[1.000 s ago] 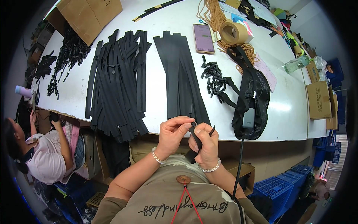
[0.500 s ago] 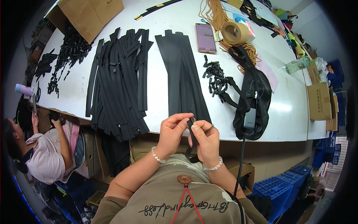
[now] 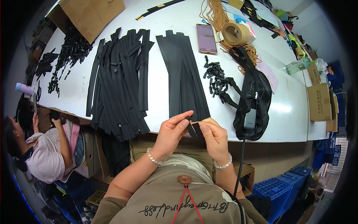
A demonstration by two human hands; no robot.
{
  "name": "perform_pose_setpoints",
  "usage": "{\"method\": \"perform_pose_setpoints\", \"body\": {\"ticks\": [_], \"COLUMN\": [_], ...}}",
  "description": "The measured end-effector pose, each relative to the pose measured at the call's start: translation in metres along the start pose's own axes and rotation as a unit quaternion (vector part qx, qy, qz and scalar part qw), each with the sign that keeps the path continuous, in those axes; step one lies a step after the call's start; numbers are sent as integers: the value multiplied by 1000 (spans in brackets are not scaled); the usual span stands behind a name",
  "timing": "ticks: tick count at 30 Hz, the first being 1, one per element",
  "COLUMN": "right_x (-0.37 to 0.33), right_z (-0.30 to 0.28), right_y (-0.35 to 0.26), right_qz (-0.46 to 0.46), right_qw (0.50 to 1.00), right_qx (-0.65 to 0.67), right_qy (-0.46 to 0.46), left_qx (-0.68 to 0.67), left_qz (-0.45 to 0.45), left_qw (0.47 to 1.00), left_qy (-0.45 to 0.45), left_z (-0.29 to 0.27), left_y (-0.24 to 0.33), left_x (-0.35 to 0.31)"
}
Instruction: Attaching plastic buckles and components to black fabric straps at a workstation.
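Note:
Over my lap, just off the table's near edge, a black flat strap (image 3: pixel 194 130) is bent between my two hands. My left hand (image 3: pixel 170 133) pinches a small dark piece at the strap's upper end, too small to make out. My right hand (image 3: pixel 215 137) grips the strap a little to the right between thumb and fingers. Beyond my hands lies a neat stack of black straps (image 3: pixel 181 71). A looser, larger pile of black straps (image 3: pixel 119 82) spreads to its left. Small black plastic pieces (image 3: pixel 217 76) lie heaped to the right of the stack.
On the right are a black mesh bag (image 3: pixel 259 97) with a cable, a phone (image 3: pixel 206 38), a tape roll (image 3: pixel 234 33) and tan cords. More small black parts (image 3: pixel 71 48) spill by a cardboard box (image 3: pixel 93 18). A person (image 3: pixel 48 153) sits at left; blue crates (image 3: pixel 278 190) stand low right.
My right hand has moved slightly right and away from my left. The strap, which hung down between my hands, is now bent in a short loop between the fingers.

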State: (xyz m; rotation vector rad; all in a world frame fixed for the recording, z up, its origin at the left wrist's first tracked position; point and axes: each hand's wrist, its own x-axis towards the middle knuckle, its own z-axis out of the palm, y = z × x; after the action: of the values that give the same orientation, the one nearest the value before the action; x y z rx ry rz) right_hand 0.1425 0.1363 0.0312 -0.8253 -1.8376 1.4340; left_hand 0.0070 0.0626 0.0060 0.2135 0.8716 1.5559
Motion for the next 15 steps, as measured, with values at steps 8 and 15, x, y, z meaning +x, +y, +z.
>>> {"method": "perform_pose_setpoints", "body": {"ticks": [8,15], "right_x": [3,2], "right_z": [1,3], "right_y": [-23,-22], "right_qz": [-33,-102], "right_qw": [998,990], "right_qx": [-23,-47], "right_qy": [-49,-90], "left_qx": [95,129], "left_qz": [51,80], "left_qw": [994,988], "left_qy": [-4,23], "left_z": [-4,-6], "left_y": [16,25], "left_x": [-1,-3]}}
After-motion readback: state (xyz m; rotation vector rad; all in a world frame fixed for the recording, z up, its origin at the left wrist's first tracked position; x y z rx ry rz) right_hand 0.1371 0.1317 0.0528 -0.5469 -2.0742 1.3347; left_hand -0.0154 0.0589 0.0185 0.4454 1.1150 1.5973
